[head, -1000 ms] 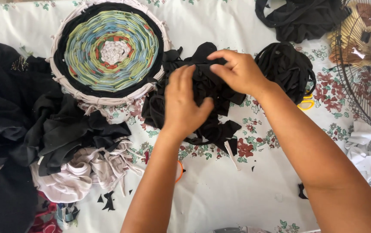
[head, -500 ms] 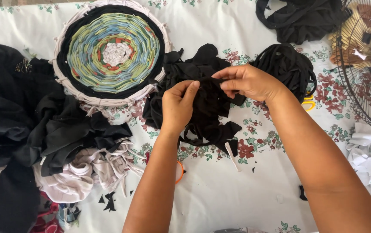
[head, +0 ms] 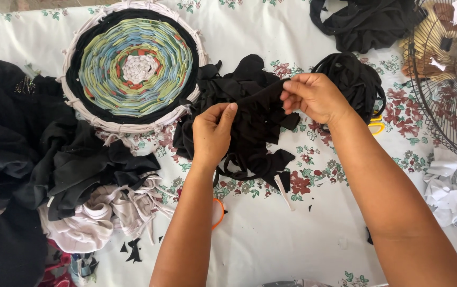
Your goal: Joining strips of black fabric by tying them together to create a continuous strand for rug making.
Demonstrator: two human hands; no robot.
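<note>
My left hand (head: pixel 212 135) and my right hand (head: pixel 313 96) both pinch a piece of black fabric (head: pixel 257 101) that lies on top of a heap of black fabric scraps (head: pixel 249 154) in the middle of the table. The piece is stretched between the two hands, the right hand holding its upper edge. A round woven rug on a hoop (head: pixel 133 64), with green, blue and white rings and a black border, lies at the upper left.
A floral tablecloth (head: pixel 292 234) covers the table. Dark clothes (head: pixel 21 154) and pale cloth (head: pixel 101 218) pile at the left. A bundle of black strips (head: pixel 356 79), more black cloth (head: pixel 366 21), a fan grille (head: pixel 451 74), white fabric (head: pixel 456 191) and an orange scissor handle (head: pixel 219 212) surround the hands.
My hands have drawn apart, the right one moving right and the left one lifting, pulling the black piece open between them.
</note>
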